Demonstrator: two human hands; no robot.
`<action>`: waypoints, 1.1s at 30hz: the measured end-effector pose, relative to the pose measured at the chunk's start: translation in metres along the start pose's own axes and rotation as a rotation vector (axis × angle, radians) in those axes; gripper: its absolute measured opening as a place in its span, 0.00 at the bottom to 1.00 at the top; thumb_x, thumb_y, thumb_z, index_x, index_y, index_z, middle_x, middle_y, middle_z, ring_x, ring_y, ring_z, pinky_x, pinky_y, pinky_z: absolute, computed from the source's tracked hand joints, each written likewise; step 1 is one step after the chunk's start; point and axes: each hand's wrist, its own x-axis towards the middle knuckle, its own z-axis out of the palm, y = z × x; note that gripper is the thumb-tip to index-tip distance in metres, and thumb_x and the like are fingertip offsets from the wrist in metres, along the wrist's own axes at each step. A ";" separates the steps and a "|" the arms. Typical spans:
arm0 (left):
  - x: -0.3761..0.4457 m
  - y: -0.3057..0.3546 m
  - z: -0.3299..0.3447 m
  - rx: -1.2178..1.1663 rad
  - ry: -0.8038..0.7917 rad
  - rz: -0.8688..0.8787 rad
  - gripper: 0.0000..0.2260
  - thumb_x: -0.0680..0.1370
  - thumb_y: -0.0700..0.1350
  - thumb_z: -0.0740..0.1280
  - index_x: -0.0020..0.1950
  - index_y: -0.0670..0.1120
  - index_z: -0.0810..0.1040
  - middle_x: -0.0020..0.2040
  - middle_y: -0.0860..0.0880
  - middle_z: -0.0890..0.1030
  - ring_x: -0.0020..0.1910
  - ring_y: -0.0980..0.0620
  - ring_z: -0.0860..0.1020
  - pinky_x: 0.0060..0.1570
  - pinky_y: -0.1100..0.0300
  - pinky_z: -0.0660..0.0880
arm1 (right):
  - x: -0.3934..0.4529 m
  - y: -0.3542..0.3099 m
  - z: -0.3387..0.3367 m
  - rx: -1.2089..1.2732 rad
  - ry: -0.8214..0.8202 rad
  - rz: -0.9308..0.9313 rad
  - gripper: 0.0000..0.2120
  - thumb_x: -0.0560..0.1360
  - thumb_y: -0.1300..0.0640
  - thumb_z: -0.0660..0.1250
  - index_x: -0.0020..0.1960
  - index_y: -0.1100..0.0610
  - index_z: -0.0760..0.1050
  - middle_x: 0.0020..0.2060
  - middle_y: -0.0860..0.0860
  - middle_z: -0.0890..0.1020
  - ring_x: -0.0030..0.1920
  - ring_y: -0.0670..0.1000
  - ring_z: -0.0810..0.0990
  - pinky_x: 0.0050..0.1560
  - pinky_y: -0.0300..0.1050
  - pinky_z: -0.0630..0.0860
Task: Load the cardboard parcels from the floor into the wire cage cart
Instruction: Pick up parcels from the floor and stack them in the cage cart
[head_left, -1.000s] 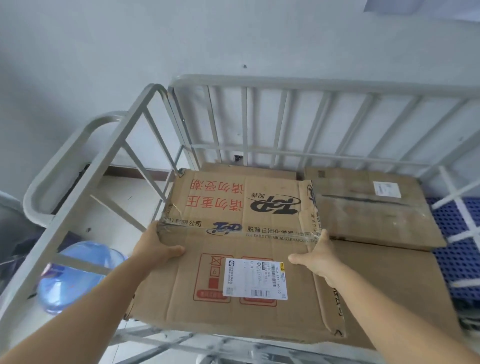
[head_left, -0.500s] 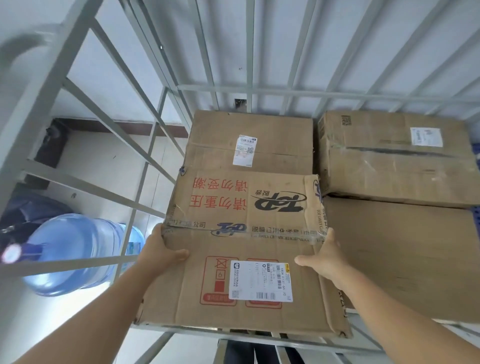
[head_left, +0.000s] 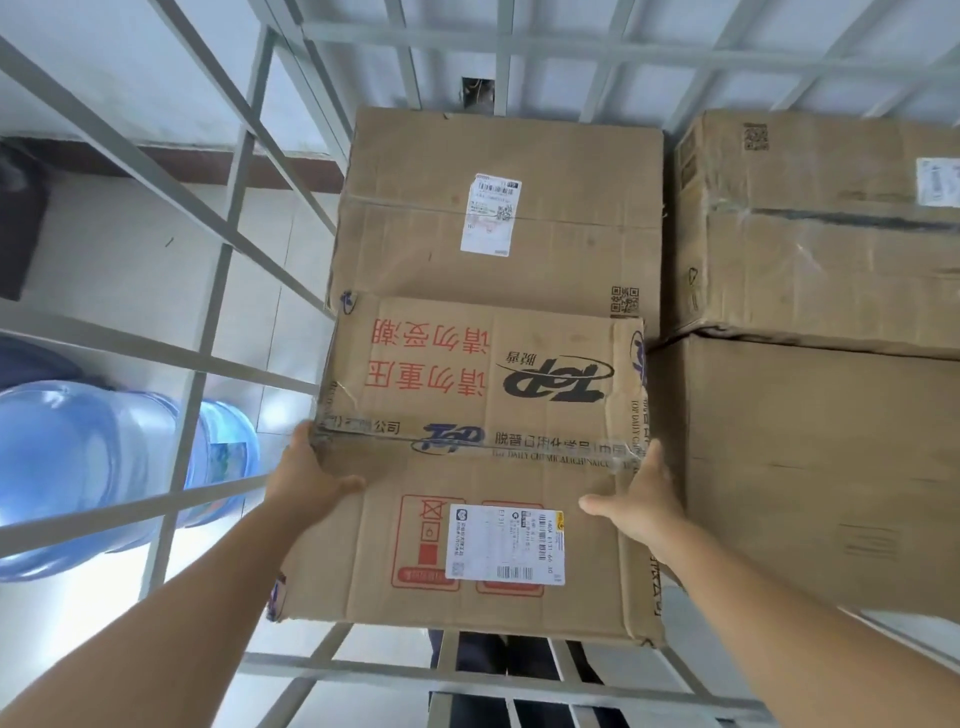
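A cardboard parcel with red print and a white label (head_left: 467, 467) sits low inside the grey wire cage cart (head_left: 244, 249), at its near left. My left hand (head_left: 306, 475) grips the parcel's left edge and my right hand (head_left: 641, 499) grips its right edge, thumbs on top. Beyond it lies a plain parcel with a small white label (head_left: 498, 218). To the right lie two more parcels, a far one (head_left: 815, 228) and a large near one (head_left: 810, 467).
A blue water jug (head_left: 88, 467) stands on the floor outside the cart's left bars. The cart's near rail (head_left: 467, 680) runs below the held parcel, with my dark trousers showing through it. The pale wall lies behind the back bars.
The view has tipped down and come closer. The held parcel has sunk deeper into the cart, so more of the plain parcel behind it shows. Both hands keep their grip.
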 end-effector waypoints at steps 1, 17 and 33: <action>0.004 -0.004 0.007 0.002 -0.004 -0.006 0.36 0.66 0.39 0.79 0.69 0.46 0.63 0.60 0.46 0.76 0.59 0.43 0.76 0.56 0.47 0.76 | 0.006 0.002 0.004 0.016 -0.012 0.007 0.64 0.63 0.49 0.81 0.79 0.52 0.34 0.79 0.52 0.48 0.78 0.56 0.54 0.75 0.56 0.58; 0.054 -0.027 0.067 0.109 0.027 -0.018 0.39 0.70 0.41 0.76 0.74 0.50 0.56 0.64 0.43 0.69 0.60 0.41 0.73 0.56 0.47 0.74 | 0.062 0.015 0.039 0.093 0.002 -0.008 0.60 0.68 0.57 0.78 0.79 0.53 0.33 0.78 0.54 0.50 0.75 0.58 0.60 0.72 0.54 0.62; -0.022 0.040 0.020 0.502 0.098 0.138 0.40 0.73 0.52 0.73 0.77 0.48 0.53 0.69 0.45 0.68 0.66 0.42 0.71 0.63 0.47 0.71 | -0.010 -0.020 -0.006 -0.546 0.172 -0.474 0.52 0.73 0.47 0.72 0.79 0.57 0.38 0.79 0.53 0.48 0.78 0.54 0.50 0.75 0.51 0.56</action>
